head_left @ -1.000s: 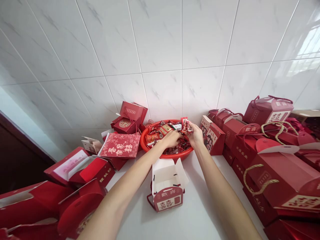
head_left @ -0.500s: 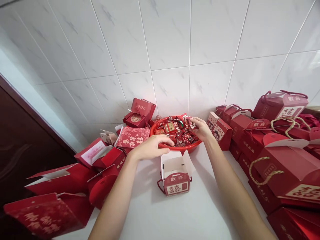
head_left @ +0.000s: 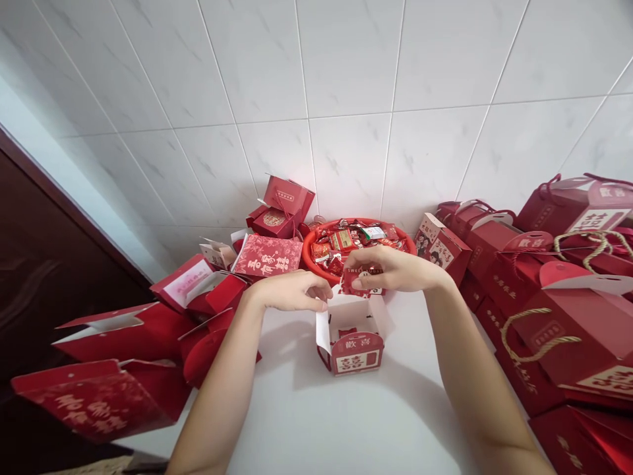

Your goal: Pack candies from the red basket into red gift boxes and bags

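Observation:
A small red gift box (head_left: 357, 359) with white lettering stands on the table in front of me, its top flaps raised. Inside it lies a small red-wrapped piece (head_left: 347, 333). Over the back of the box my right hand (head_left: 395, 267) pinches a red candy packet (head_left: 363, 280) printed with pale letters. My left hand (head_left: 297, 290) hovers at the box's left flap, fingers loosely bent and thumb apart, with nothing visible in it. Whether it touches the flap I cannot tell. Behind both hands sits a red basin (head_left: 307, 254) full of wrapped candies (head_left: 341, 241).
Open red boxes (head_left: 116, 396) crowd the left side of the white table (head_left: 346, 429). Stacked red boxes with rope handles (head_left: 568, 323) line the right. A printed box (head_left: 440, 247) stands right of the basin. The tiled wall (head_left: 346, 165) rises behind.
My right hand has brought a packet from the basin toward me, over the box. My left hand has drawn back to the box's left flap. A red piece now shows inside the box.

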Action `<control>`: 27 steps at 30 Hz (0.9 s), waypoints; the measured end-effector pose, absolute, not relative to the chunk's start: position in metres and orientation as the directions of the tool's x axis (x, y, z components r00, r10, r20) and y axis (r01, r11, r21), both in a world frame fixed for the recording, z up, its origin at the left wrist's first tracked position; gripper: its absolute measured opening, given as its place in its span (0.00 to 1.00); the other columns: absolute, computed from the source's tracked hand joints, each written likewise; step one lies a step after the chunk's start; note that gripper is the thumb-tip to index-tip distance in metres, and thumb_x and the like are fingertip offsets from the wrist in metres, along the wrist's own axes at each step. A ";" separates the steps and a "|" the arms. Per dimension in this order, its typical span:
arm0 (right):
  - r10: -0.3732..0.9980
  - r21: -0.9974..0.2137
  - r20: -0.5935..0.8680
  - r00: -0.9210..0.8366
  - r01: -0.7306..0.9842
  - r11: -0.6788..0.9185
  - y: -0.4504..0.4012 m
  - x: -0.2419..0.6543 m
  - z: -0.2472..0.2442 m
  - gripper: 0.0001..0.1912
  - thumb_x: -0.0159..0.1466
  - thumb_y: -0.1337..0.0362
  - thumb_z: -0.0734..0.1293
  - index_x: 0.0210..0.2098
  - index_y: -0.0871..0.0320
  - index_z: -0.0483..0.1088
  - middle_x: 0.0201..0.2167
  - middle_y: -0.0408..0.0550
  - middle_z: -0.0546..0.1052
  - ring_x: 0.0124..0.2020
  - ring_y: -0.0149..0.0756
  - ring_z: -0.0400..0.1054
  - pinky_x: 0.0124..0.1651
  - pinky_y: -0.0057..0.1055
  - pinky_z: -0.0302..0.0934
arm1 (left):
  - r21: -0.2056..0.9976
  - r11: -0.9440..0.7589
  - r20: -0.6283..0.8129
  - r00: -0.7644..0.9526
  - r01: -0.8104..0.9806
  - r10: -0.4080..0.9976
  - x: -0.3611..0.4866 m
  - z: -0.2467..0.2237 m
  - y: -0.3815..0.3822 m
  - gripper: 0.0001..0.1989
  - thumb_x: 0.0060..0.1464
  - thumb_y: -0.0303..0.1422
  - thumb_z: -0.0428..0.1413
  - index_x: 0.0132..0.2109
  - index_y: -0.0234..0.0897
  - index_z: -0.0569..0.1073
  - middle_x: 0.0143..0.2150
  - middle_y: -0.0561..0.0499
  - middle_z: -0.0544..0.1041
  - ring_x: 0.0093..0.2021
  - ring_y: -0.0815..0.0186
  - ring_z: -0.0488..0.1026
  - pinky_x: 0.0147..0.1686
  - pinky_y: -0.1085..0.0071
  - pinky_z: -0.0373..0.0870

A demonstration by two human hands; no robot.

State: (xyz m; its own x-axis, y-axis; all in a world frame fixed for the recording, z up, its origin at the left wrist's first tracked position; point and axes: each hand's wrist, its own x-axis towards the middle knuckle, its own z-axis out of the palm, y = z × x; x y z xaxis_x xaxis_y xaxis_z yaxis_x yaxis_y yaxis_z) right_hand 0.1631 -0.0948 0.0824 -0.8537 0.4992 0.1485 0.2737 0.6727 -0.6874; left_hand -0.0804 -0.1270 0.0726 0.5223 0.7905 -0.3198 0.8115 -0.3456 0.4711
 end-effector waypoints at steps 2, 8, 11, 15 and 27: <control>0.439 -0.610 0.045 -0.897 0.323 0.724 -0.098 0.156 0.081 0.07 0.63 0.69 0.64 0.40 0.59 0.71 0.36 0.45 0.75 0.34 0.32 0.64 0.37 0.27 0.57 | 0.475 -0.355 -0.316 0.533 0.805 0.785 -0.080 0.073 -0.127 0.15 0.54 0.38 0.57 0.47 0.37 0.77 0.49 0.48 0.81 0.49 0.60 0.77 0.45 0.71 0.69; 0.525 -0.417 -0.155 -0.837 0.537 0.733 -0.109 0.142 0.078 0.09 0.64 0.74 0.61 0.39 0.59 0.71 0.31 0.44 0.74 0.30 0.31 0.62 0.32 0.28 0.52 | 0.504 -0.354 -0.314 0.549 0.788 0.775 -0.082 0.070 -0.126 0.17 0.54 0.37 0.58 0.50 0.37 0.77 0.51 0.47 0.80 0.50 0.59 0.76 0.47 0.70 0.70; 0.520 -0.424 -0.135 -0.843 0.524 0.739 -0.112 0.140 0.079 0.11 0.65 0.74 0.61 0.42 0.59 0.72 0.32 0.45 0.76 0.30 0.31 0.65 0.34 0.28 0.53 | 0.513 -0.334 -0.320 0.537 0.791 0.780 -0.083 0.068 -0.125 0.19 0.53 0.38 0.59 0.51 0.37 0.76 0.51 0.46 0.80 0.51 0.58 0.76 0.47 0.69 0.71; 0.452 -0.514 -0.120 -0.884 0.445 0.733 -0.113 0.141 0.079 0.13 0.65 0.72 0.63 0.47 0.59 0.73 0.41 0.48 0.79 0.36 0.34 0.71 0.37 0.27 0.58 | 0.505 -0.344 -0.322 0.542 0.792 0.776 -0.081 0.069 -0.127 0.17 0.53 0.38 0.59 0.49 0.37 0.76 0.50 0.47 0.80 0.50 0.57 0.77 0.46 0.70 0.71; 0.748 -0.375 -0.161 -0.643 0.741 0.557 -0.115 0.175 0.085 0.12 0.57 0.61 0.72 0.38 0.57 0.70 0.36 0.49 0.77 0.36 0.39 0.71 0.30 0.29 0.57 | 0.498 -0.342 -0.341 0.543 0.797 0.767 -0.080 0.071 -0.132 0.18 0.52 0.38 0.60 0.49 0.38 0.76 0.51 0.47 0.80 0.51 0.59 0.76 0.46 0.70 0.71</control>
State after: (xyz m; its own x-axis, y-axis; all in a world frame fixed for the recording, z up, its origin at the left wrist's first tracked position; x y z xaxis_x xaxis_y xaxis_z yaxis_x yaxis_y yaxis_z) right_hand 0.1745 -0.1148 0.0848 -0.6433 0.7484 -0.1612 0.7414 0.5565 -0.3750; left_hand -0.0799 -0.1322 0.0715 0.5430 0.7674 -0.3410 0.7965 -0.3421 0.4985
